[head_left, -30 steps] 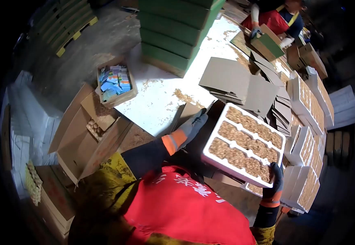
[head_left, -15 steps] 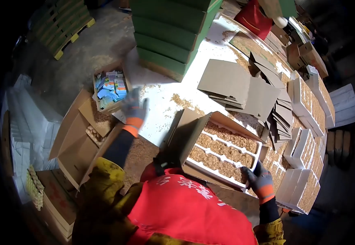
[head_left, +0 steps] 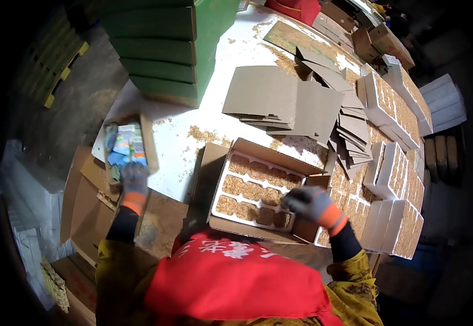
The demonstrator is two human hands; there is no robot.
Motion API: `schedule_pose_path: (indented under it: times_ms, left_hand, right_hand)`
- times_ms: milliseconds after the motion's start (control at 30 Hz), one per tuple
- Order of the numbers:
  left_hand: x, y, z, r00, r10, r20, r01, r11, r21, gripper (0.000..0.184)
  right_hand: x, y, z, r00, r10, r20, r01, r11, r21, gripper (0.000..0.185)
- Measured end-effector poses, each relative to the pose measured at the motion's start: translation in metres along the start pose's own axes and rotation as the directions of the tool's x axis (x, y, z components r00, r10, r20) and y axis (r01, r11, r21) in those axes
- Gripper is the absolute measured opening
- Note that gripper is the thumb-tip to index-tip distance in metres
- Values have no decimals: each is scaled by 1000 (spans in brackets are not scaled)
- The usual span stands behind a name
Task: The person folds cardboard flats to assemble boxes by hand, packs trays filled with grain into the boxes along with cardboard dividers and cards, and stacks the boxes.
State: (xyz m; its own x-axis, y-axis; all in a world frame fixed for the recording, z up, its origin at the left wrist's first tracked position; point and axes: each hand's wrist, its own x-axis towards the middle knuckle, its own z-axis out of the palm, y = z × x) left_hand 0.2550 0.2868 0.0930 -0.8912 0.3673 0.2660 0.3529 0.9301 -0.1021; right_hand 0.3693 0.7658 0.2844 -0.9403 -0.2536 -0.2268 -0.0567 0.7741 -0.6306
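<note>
My left hand (head_left: 135, 182), in a grey and orange glove, is at the near end of a small cardboard box (head_left: 148, 138). Blue, white and orange packets (head_left: 128, 144) fill this box, a little blurred. My fingers reach over its near end and seem to grip it; their tips are partly hidden. My gloved right hand (head_left: 308, 205) hovers at the right side of a white foam tray (head_left: 236, 221), fingers curled, nothing visible in them. Brown shavings fill the tray's rows. The tray sits inside an open cardboard carton (head_left: 269, 156) in front of me.
Green crates (head_left: 160, 49) are stacked on the white table (head_left: 171, 146). Flat cardboard sheets (head_left: 280, 95) lie behind the carton. Shavings-filled foam trays (head_left: 391, 225) stand at right. Left of me are an open carton (head_left: 79, 190) and an egg tray (head_left: 56, 285).
My left hand has moved onto the small box's near end, and that box sits farther onto the table. My right hand has left the tray's corner and curled. The view has turned.
</note>
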Motion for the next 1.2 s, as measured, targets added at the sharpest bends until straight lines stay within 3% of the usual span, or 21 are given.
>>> schedule_pose_path:
  times_ms: [67,100,167,200,233,267,300,367,400,433,500,567,633,800,900,967,1033,1100,1133,1167,1200]
  left_hand:
    - [-17,39,-11,989,63,134,-59,998,-36,11]
    - [-22,59,-18,977,112,183,-108,994,-31,11]
    - [-29,91,-24,943,233,236,-215,972,-99,13]
    - [-27,103,-37,950,245,192,-221,965,-141,13]
    - [-25,113,-57,957,249,150,-221,958,-181,13]
    - [-29,118,-68,963,245,113,-216,952,-218,13]
    - [-38,117,-66,963,241,118,-214,955,-204,12]
    - [-51,108,-58,963,238,131,-215,962,-165,12]
    - [-61,107,-51,994,14,106,19,953,-303,15]
    - [-45,106,-88,977,158,142,-108,946,-305,15]
    - [-41,101,-97,998,39,-57,-55,950,-308,18]
    - [-38,92,-80,988,-151,10,146,932,-331,28]
    - [-23,94,-65,953,-302,-3,285,905,-316,35]
    - [24,118,-65,837,-398,376,437,899,-21,45]
    - [18,101,-30,836,-416,358,475,876,-90,41]
    - [15,94,-31,822,-403,402,492,858,-145,39]
    - [23,89,-49,789,-353,503,482,864,-150,39]
    - [12,85,-29,840,-335,427,439,883,-169,43]
    - [7,78,-17,850,-314,422,430,878,-213,43]
    - [2,68,-5,860,-293,417,421,870,-256,43]
    - [2,51,9,854,-141,500,280,936,-215,43]
  right_hand:
    - [19,-22,-46,923,384,2,-358,859,366,23]
    - [40,2,-60,978,168,-123,-127,950,285,24]
    - [101,41,-73,963,154,-223,-96,963,250,26]
    - [134,51,-73,952,-51,-303,48,999,-18,32]
    - [174,84,-64,960,-133,-246,102,986,-132,42]
    - [206,100,-53,965,-210,-157,142,921,-363,56]
    - [240,120,-35,937,-338,-91,263,851,-454,62]
    - [285,135,-3,891,-454,18,278,514,-812,65]
    - [294,136,9,903,-427,38,291,547,-785,66]
    - [299,141,18,919,-391,56,293,580,-760,66]
    - [293,158,20,933,-347,94,287,560,-777,56]
    - [289,166,6,945,-319,76,246,535,-808,44]
    - [278,179,-10,954,-297,51,237,635,-735,36]
    - [248,180,-39,996,-86,38,90,760,-643,22]
    - [207,148,-59,801,-490,-343,311,832,-460,24]
    - [153,102,-74,796,-212,-567,131,975,-181,24]
    - [108,105,-78,733,-29,-679,149,982,119,25]
    - [58,116,-73,723,32,-690,83,988,133,28]
    - [35,92,-69,673,229,-703,113,908,404,31]
    - [13,88,-65,655,258,-711,142,882,450,39]
    - [-7,92,-61,626,316,-712,170,837,520,42]
